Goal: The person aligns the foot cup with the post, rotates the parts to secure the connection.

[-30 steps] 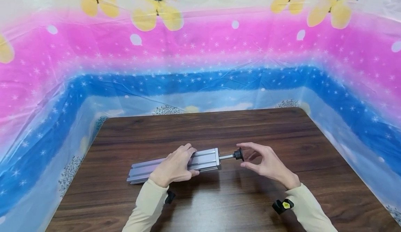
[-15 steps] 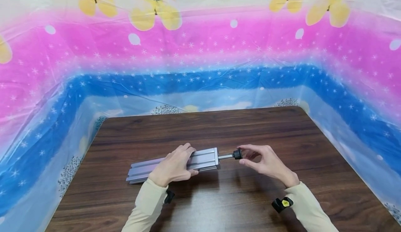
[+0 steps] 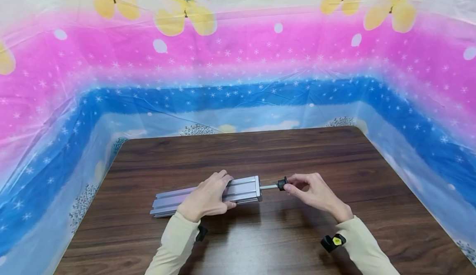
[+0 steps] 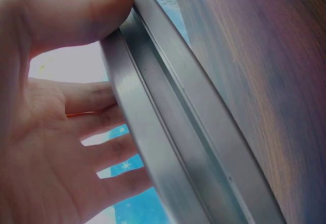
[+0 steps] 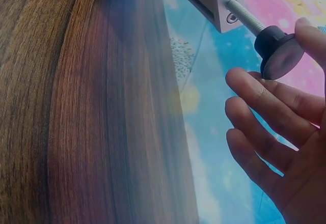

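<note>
A silver aluminium profile (image 3: 241,189) lies slantwise on the table in the head view. My left hand (image 3: 206,196) grips it from above near its right end; in the left wrist view the thumb crosses the slotted face of the profile (image 4: 173,117). From the end plate (image 5: 222,5) a threaded rod (image 5: 247,18) sticks out, tipped by a black levelling foot (image 5: 280,56). My right hand (image 3: 316,192) pinches the rim of that levelling foot (image 3: 282,183) between thumb and index finger. Its other fingers are loosely bent and partly hidden in the head view.
The dark wood-grain table (image 3: 238,151) carries the profile. A pink and blue printed cloth (image 3: 238,93) hangs around its back and sides. Each wrist has a black strap-on mount, the right wrist mount (image 3: 332,242) with a yellow mark.
My right index finger, stretched past the levelling foot earlier, has drawn back and bent in, with the thumb now on the rim. The left hand and the profile have stayed put.
</note>
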Action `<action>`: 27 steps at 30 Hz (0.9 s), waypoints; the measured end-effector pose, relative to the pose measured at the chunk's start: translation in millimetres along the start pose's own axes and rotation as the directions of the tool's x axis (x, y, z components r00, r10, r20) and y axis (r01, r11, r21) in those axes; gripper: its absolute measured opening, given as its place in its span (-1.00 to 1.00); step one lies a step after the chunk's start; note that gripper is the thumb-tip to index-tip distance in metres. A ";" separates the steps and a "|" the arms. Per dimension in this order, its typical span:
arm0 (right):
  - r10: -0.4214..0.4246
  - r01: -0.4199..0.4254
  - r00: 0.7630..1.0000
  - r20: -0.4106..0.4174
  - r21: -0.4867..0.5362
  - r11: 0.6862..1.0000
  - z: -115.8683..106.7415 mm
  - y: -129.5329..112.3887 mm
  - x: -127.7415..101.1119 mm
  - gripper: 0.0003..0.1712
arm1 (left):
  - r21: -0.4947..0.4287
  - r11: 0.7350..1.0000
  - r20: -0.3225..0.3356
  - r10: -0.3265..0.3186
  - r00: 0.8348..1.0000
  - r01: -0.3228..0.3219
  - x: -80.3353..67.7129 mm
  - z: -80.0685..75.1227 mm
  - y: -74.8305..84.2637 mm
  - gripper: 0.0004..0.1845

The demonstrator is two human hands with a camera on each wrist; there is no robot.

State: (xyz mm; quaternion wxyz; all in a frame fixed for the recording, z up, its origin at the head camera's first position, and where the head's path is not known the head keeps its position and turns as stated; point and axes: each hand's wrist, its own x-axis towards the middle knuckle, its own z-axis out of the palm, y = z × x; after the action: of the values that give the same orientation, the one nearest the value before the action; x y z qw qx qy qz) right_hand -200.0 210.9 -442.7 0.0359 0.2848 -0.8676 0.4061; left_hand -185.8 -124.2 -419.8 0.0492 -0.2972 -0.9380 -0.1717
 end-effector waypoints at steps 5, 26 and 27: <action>0.039 -0.039 0.999 0.014 -0.004 0.999 1.2 0.9 1.0 -0.78 | 0.005 1.000 -0.005 0.011 1.000 -0.011 -0.1 0.4 0.4 -0.41; -0.113 0.113 0.993 -0.013 -0.022 0.993 -5.0 3.1 -2.4 -0.43 | -0.005 1.000 0.001 -0.012 1.000 0.012 0.5 0.3 -1.2 -0.40; -0.110 0.109 0.994 -0.014 -0.027 0.994 -5.2 3.1 -2.3 -0.45 | -0.008 1.000 0.001 -0.013 1.000 0.013 0.6 0.3 -1.3 -0.40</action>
State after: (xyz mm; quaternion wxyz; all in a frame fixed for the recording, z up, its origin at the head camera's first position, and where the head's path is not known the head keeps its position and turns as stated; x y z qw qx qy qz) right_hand -200.6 217.4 -442.1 0.0685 0.3283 -0.8555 0.3945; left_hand -187.1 -124.7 -420.4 0.0466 -0.2915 -0.9392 -0.1755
